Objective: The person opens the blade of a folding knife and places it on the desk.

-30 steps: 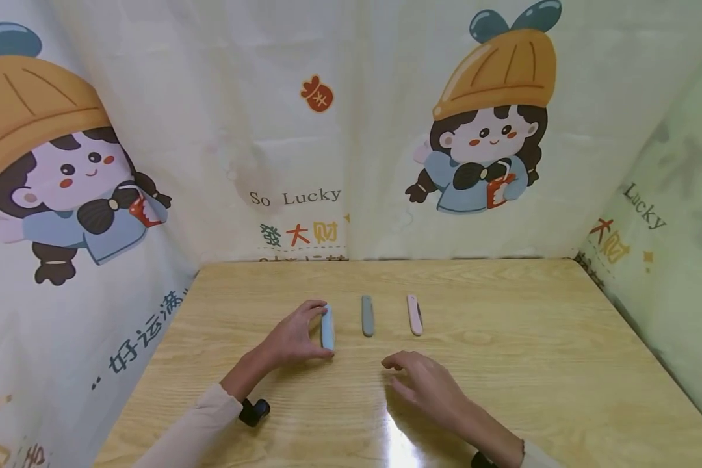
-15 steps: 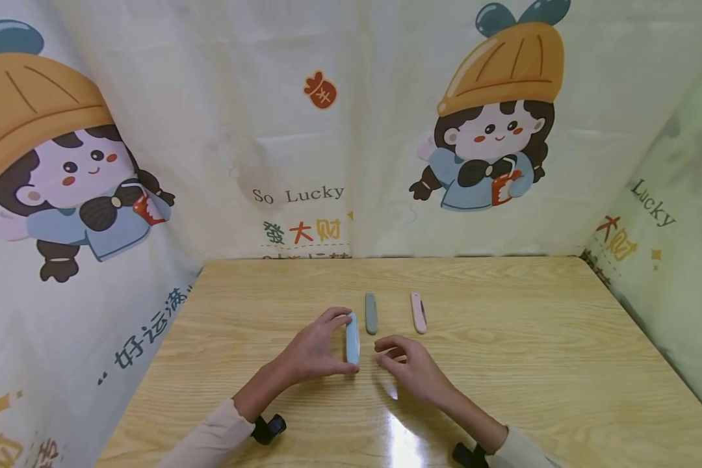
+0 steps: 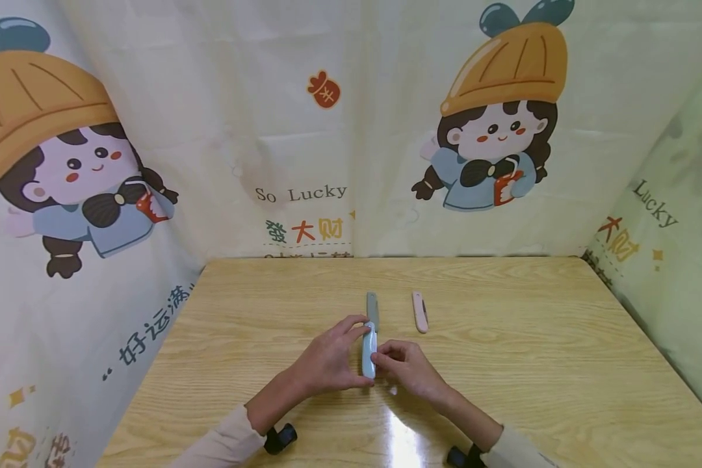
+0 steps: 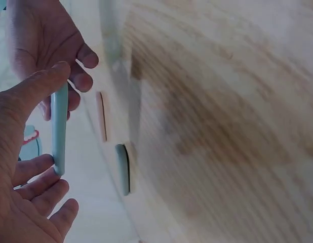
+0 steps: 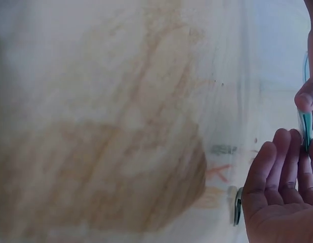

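Observation:
A light blue folding knife [image 3: 369,351] is held upright above the table by my left hand [image 3: 330,359], thumb at its near end and fingertips at its far end. My right hand [image 3: 411,369] meets its right side, with thumb and forefinger pinching there. In the left wrist view the knife [image 4: 59,126] spans between left thumb and fingers, with the right hand [image 4: 47,43] behind it. Only part of the knife [image 5: 306,124] shows in the right wrist view, near the right hand [image 5: 280,187]. A grey-green folding knife [image 3: 372,305] lies just beyond, partly covered.
A pink folding knife [image 3: 420,313] lies on the wooden table [image 3: 515,338], right of the grey-green one. A printed curtain [image 3: 210,130] hangs behind the table and along both sides.
My left hand has carried the light blue knife rightward and nearer to me. The right hand has moved forward and now touches it; before, the two were apart.

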Available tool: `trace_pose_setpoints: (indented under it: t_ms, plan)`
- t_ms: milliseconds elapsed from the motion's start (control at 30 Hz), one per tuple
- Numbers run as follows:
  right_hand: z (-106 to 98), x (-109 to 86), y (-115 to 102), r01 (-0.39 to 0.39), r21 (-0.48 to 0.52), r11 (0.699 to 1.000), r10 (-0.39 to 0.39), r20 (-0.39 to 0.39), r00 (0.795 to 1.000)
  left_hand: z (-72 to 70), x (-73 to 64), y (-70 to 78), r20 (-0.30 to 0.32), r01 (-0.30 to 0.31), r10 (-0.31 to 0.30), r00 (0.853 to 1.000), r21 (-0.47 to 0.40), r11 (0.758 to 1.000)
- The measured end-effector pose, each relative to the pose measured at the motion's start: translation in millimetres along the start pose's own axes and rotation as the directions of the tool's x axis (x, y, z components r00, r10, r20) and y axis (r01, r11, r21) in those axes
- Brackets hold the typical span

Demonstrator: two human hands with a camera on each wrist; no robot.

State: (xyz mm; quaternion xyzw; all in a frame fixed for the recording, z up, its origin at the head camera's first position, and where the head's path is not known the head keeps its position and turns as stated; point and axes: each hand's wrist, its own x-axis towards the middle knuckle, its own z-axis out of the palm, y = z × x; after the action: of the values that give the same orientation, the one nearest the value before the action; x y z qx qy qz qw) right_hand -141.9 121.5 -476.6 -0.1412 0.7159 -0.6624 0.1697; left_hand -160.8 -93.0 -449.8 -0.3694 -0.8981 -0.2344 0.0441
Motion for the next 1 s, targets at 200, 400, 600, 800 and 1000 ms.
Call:
trace_pose_setpoints:
  t_ms: [200, 400, 600, 800, 1000]
  plan:
    - [-3.0, -1.9, 0.6, -0.023, 0.039, 0.999, 0.023, 0.001, 1.000, 5.9, -1.3, 1.7, -0.019, 0.011, -0.013, 1.000, -0.065, 0.998]
    - [-3.6, -3.7, 1.0, -0.033, 0.034, 0.999, 0.033, -0.021, 0.999, 12.4, -4.9, 0.0, 0.038, 0.224, -0.246, 0.969, -0.567, 0.793]
    - [1.1, -5.6, 1.3, -0.040, 0.067, 0.997, 0.039, 0.011, 0.999, 21.6, -11.6, -2.4, 0.166, 0.291, -0.310, 0.936, -0.861, 0.417]
    - [2.2, -9.2, -2.1, -0.069, 0.090, 0.994, 0.065, 0.042, 0.997, 24.0, -12.9, -0.2, 0.167, 0.281, -0.297, 0.940, -0.872, 0.401]
    - [0.9, -12.3, -2.7, -0.090, 0.056, 0.994, 0.086, 0.074, 0.994, 25.0, -12.8, 0.7, 0.197, 0.308, -0.303, 0.932, -0.871, 0.382]
